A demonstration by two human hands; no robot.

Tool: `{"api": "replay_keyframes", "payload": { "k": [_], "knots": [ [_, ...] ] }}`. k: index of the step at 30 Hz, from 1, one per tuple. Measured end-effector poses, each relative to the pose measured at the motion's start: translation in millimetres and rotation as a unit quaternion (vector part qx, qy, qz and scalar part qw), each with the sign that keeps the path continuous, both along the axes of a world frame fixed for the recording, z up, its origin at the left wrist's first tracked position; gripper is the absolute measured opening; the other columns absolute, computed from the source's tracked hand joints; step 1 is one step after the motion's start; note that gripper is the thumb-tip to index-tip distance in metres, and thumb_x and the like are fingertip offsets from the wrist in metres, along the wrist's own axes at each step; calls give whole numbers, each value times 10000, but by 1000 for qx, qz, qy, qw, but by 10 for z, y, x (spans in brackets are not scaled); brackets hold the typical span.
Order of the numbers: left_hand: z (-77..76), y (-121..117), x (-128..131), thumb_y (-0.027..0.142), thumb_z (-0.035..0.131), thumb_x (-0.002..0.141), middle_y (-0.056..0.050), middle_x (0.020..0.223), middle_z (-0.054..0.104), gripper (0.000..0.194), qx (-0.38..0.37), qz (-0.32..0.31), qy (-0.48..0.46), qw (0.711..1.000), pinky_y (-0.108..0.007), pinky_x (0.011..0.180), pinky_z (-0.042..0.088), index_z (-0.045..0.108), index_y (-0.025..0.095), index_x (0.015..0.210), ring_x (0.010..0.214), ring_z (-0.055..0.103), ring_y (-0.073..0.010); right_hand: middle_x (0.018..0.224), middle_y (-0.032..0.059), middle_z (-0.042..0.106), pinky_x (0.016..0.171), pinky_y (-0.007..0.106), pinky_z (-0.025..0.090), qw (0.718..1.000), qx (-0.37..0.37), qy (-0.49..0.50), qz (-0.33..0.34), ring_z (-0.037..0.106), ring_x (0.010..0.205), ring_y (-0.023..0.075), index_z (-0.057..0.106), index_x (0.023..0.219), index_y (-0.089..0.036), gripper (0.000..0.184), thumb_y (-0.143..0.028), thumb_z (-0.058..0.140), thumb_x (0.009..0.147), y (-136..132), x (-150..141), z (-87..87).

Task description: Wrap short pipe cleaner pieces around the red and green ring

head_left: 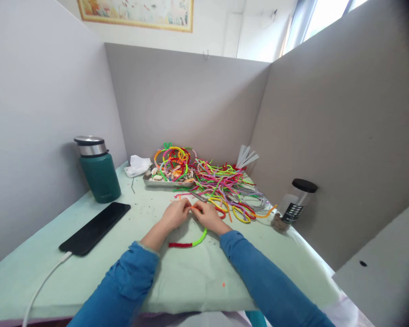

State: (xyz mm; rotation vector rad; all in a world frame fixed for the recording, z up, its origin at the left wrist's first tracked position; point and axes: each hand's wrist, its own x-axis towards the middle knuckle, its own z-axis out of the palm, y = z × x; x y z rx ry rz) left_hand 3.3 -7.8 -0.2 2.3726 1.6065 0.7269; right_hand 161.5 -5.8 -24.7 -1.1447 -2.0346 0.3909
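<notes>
My left hand (176,214) and my right hand (209,217) meet over the middle of the table, fingertips pinched close together. A small bit of orange pipe cleaner (192,208) shows between them; the fingers cover the rest of it. Below the hands, a fuzzy red and green pipe cleaner strip (181,245) lies curved on the cloth. Its green end runs up beneath my right hand, and whether it joins the orange bit is hidden. Just beyond my fingers is a pair of scissors (199,196), partly visible.
Behind the hands, a metal tray (168,184) holds shells and colourful pipe cleaner rings. Beside it lies a heap of loose pipe cleaners (221,177). At left stand a green bottle (100,177) and a plugged-in phone (95,228). A black-lidded jar (295,206) stands right. Grey partitions enclose the table.
</notes>
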Motion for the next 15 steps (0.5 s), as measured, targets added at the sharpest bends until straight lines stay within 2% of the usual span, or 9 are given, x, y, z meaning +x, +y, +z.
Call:
{"api": "replay_keyframes", "payload": {
  "k": [15],
  "knots": [
    [-4,7,-3,216,451,810,-45,791,650,168,3,-2,3,1000,-236,628,345,605,180,867,736,569,-152,643,-15,582,544,211,278,1000,1,-1,-1,480,590,106,593,758,-171,163,-269,485,830,4,-5,-1]
  ]
}}
